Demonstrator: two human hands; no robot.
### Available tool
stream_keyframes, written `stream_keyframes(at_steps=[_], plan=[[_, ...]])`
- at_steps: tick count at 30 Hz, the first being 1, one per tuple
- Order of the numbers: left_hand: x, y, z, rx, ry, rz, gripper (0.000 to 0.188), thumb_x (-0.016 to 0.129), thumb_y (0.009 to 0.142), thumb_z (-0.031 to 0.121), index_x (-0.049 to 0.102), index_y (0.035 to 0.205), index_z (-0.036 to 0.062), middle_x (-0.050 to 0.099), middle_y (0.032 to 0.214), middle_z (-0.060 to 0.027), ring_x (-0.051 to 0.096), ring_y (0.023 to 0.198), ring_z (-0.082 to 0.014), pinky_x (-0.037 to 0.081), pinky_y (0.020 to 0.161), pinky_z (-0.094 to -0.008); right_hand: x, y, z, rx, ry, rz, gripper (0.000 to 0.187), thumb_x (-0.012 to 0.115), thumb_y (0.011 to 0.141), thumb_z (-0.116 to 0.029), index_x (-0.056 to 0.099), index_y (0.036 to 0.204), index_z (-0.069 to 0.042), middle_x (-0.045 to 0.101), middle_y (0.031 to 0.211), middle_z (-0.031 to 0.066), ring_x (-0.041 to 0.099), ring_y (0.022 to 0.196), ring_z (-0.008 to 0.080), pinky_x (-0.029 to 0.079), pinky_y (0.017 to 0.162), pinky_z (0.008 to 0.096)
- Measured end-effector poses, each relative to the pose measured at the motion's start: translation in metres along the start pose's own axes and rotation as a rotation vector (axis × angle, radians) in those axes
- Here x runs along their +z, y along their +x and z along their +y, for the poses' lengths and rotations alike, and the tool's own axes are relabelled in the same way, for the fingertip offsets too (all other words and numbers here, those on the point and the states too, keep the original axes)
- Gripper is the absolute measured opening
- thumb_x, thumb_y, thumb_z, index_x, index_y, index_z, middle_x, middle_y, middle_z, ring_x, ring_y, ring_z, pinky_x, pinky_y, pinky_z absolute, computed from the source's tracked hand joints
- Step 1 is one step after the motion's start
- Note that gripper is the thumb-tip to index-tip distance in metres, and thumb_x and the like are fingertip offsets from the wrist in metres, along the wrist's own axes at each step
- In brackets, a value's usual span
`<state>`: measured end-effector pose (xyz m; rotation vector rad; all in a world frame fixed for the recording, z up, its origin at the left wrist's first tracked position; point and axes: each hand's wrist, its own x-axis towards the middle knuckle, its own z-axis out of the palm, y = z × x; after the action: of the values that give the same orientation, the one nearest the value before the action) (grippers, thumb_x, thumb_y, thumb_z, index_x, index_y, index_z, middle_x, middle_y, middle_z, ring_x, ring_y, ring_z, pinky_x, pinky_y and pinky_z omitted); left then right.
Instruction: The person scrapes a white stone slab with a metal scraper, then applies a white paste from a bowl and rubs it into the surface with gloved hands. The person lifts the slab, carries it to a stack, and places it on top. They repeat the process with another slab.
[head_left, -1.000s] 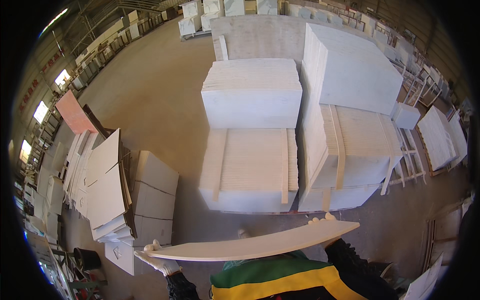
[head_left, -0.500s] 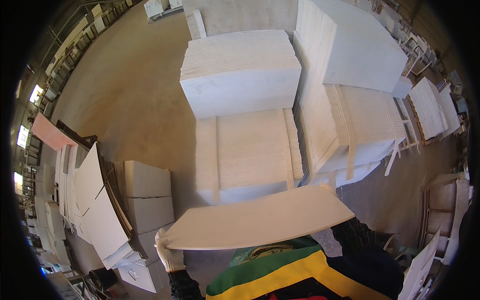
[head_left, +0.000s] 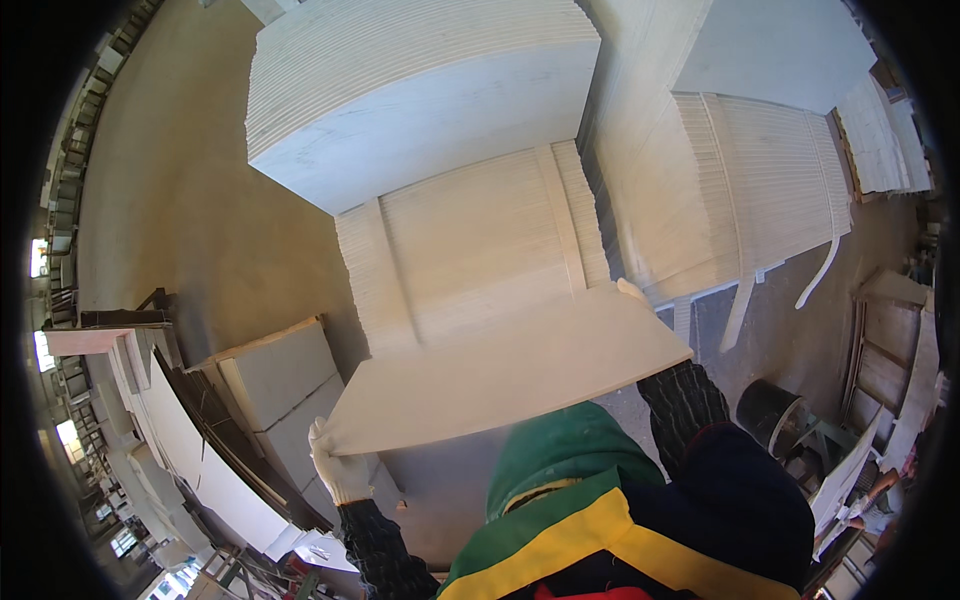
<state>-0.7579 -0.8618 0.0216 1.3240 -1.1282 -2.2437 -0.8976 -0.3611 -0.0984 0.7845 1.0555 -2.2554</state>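
Arms spread, I grip a pale, flat panel (head_left: 510,370) across my front — my gloved left hand (head_left: 341,470) closed on its left end, my right hand (head_left: 631,289) clasping the other, mostly hidden but for fingers at the far corner. The panel overlaps the near side of a strapped slab stack (head_left: 480,220); whether they touch, I cannot tell.

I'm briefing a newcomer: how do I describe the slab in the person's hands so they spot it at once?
Find the pale stack at upper centre, crossed by two flat strips. Overlapping its near edge in view is a plain beige slab, held by the left hand and right hand. Unlike the stack's pieces, packed on edge, it shows its broad face upward.
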Motion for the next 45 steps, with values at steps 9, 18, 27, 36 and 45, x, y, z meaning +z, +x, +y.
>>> stream_keyframes(at_steps=[9,18,27,36,45], plan=[[0.007,0.044,-0.02,-0.038,0.042,-0.077,0.05,0.051,0.083,0.001,0.053,0.132,0.0032,0.062,0.118,-0.007,0.066,0.113,-0.0245,0.059,0.098,-0.0397,-0.003,0.024,-0.016,0.098,-0.065,0.01,0.031,0.054,0.103,-0.023,0.058,0.129,-0.007,0.059,0.133,0.0117,0.053,0.127,0.0321,0.041,0.111,0.0455],[-0.01,0.021,-0.021,-0.281,0.152,0.186,0.036,0.062,0.102,0.021,0.059,0.132,0.0025,0.068,0.125,-0.0094,0.069,0.112,-0.024,0.063,0.087,-0.0358,0.024,-0.118,0.001,0.212,-0.429,-0.24,0.043,0.054,0.103,-0.023,0.059,0.141,-0.005,0.06,0.144,0.013,0.052,0.137,0.0343,0.04,0.118,0.0462],[-0.013,0.01,-0.023,-0.315,-0.008,0.074,0.035,0.061,0.099,0.008,0.057,0.131,-0.0047,0.069,0.124,-0.0135,0.071,0.111,-0.0239,0.064,0.09,-0.0342,0.048,-0.117,0.027,0.135,-0.32,0.086,0.045,0.051,0.105,-0.018,0.048,0.143,0.007,0.057,0.145,0.0188,0.056,0.134,0.0312,0.045,0.114,0.0487],[0.059,0.081,-0.018,-0.182,-0.054,-0.096,0.029,0.063,0.099,0.006,0.059,0.127,-0.0017,0.069,0.121,-0.0118,0.07,0.112,-0.0216,0.062,0.091,-0.0333,0.07,-0.033,-0.03,-0.095,0.143,0.136,0.027,0.06,0.102,-0.013,0.063,0.121,0.005,0.07,0.119,0.0131,0.07,0.106,0.0287,0.057,0.093,0.0402],[0.147,0.145,-0.018,-0.165,-0.057,-0.108,0.023,0.065,0.097,0.006,0.062,0.119,0.0012,0.07,0.114,-0.0076,0.071,0.103,-0.021,0.062,0.081,-0.0333,0.105,0.05,-0.077,-0.191,0.114,0.153,0.043,0.066,0.095,-0.01,0.054,0.136,-0.003,0.06,0.138,0.0121,0.057,0.131,0.0294,0.047,0.112,0.0531]])
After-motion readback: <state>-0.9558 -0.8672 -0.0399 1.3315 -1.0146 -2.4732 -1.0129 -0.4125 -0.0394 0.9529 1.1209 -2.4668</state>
